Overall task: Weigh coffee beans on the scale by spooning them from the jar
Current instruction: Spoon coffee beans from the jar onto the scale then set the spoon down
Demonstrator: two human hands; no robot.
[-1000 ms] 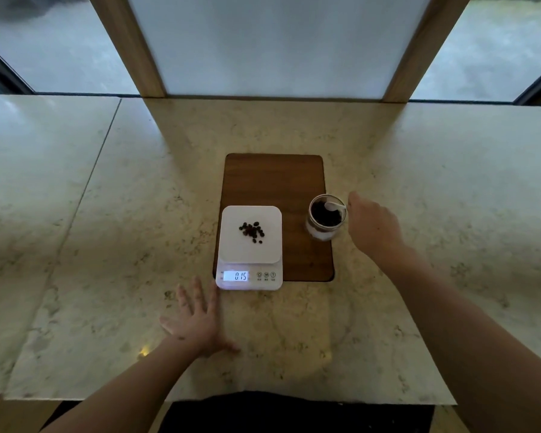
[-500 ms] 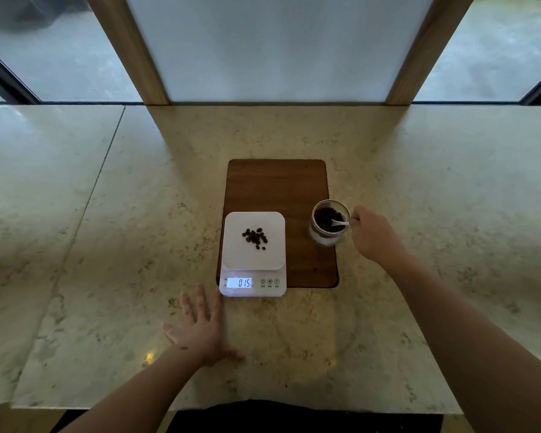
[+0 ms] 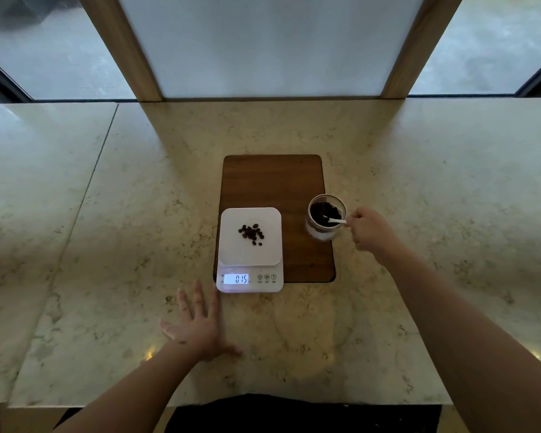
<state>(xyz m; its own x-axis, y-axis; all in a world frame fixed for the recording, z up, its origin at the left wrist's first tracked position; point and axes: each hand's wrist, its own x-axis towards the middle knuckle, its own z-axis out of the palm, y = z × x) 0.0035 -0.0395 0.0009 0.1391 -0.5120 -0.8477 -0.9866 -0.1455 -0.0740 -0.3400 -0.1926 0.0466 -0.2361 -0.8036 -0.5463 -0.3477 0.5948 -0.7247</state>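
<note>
Marble counter (image 3: 419, 170) under a window, wooden board (image 3: 272, 179) in the middle. Scale (image 3: 250, 250) sits on the board's near-left corner, display reads 0.15, small pile of coffee beans (image 3: 252, 234) on its platform. Jar (image 3: 325, 215) of beans just right of the scale, at the board's right edge. Right hand (image 3: 369, 231) reaches in from right of the jar, arm extended, fingers pinched on a white spoon (image 3: 334, 220) dipped into the jar. Left hand (image 3: 197, 326) flat on the counter just near-left of the scale, fingers spread, holding nothing.
</note>
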